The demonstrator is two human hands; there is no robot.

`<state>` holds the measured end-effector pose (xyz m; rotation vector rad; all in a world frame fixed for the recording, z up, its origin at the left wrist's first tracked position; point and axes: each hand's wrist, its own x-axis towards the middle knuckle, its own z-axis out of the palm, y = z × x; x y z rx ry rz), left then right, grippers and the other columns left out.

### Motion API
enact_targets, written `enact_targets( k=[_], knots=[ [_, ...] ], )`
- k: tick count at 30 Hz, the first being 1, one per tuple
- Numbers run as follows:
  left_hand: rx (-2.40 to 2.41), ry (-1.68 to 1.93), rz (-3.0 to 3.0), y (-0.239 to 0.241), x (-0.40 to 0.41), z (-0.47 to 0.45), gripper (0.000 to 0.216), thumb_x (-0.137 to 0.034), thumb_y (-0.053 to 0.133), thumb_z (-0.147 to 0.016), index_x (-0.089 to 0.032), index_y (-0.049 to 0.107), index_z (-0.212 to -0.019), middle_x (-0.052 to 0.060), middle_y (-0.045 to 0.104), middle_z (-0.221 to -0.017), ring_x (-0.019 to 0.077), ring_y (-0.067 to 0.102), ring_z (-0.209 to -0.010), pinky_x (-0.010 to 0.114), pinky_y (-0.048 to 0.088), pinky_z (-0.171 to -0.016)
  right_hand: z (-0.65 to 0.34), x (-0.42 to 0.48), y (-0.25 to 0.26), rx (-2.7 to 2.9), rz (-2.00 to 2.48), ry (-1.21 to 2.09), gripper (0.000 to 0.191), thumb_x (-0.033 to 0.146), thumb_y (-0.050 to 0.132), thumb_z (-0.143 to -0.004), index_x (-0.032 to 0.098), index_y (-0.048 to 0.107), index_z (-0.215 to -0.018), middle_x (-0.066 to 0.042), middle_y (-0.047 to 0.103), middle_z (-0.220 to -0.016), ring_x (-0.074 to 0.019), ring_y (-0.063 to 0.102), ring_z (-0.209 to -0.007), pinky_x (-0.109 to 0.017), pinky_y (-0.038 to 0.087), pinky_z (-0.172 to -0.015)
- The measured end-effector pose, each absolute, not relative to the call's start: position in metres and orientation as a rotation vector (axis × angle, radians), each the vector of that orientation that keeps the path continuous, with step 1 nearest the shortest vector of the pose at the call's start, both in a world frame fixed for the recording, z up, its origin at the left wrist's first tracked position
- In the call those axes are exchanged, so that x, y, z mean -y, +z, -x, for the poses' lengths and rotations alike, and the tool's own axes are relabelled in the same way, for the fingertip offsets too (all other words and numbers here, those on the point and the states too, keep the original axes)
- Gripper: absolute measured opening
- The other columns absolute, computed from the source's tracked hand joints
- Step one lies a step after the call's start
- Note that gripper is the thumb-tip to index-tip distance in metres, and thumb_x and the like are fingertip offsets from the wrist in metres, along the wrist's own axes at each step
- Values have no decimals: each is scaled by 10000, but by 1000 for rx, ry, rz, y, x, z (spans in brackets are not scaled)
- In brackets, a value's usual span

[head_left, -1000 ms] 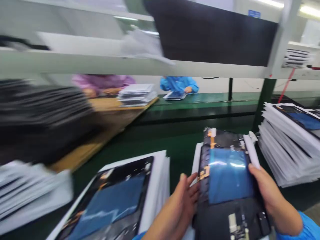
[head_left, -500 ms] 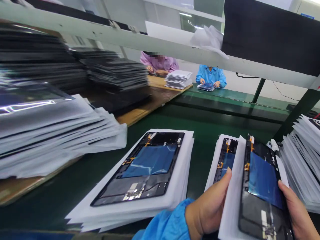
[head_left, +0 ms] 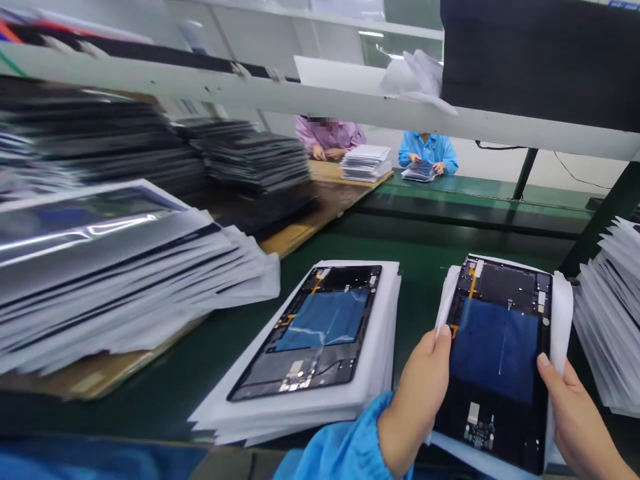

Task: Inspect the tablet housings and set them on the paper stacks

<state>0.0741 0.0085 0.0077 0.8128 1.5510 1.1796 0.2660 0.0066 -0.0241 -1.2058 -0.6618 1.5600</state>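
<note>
Nearest, at 5 o'clock: left hand (head_left: 423, 393) gripping the left edge of a tablet panel (head_left: 497, 363), thumb on top, remaining fingers hidden beneath. Right hand (head_left: 570, 407) clasping the right edge likewise, thumb visible, wrist cut off by the frame corner. Panel held face-up on a white foam sheet (head_left: 561, 313), circuitry and blue film showing; lower edge cropped, whatever lies under it hidden.

At 6 o'clock, just left: a second panel (head_left: 315, 330) lying atop a foam sheet stack (head_left: 350, 407) on the green bench (head_left: 420, 267).

At 9 o'clock: a slumped pile of sheets and film (head_left: 125, 280), blurred, resting on a brown board (head_left: 295, 237). At 3 o'clock: another white stack (head_left: 607, 320), cut off at the frame edge.

Farther, at 10 o'clock: dark stacked trays (head_left: 250, 157), contents impossible to make out.

Farthest, at 12 o'clock: two seated people, one in a pink coat (head_left: 330, 133), one in a blue coat (head_left: 427, 150), partly hidden behind a white rail (head_left: 320, 100).
</note>
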Motion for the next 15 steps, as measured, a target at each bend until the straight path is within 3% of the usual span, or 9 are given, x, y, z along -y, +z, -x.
enact_targets(
  k=[8, 15],
  knots=[
    [-1501, 1282, -871, 7, -10, -69, 467, -550, 438, -768, -134, 595, -909, 87, 622, -892, 255, 527, -917, 325, 385, -826, -248, -6, 3, 348, 1150, 1695, 624, 401, 738, -658, 178, 482, -1182, -45, 562, -1131, -213, 406, -1144, -269, 314, -972],
    [-1520, 1233, -898, 14, -10, -62, 401, -475, 370, -821, -133, 575, -863, 80, 610, -878, 237, 528, -898, 315, 394, -781, -253, -5, -7, 408, 1119, 1808, 574, 402, 661, -760, 248, 419, -1257, -21, 494, -1223, -257, 389, -1153, -333, 440, -869]
  ],
)
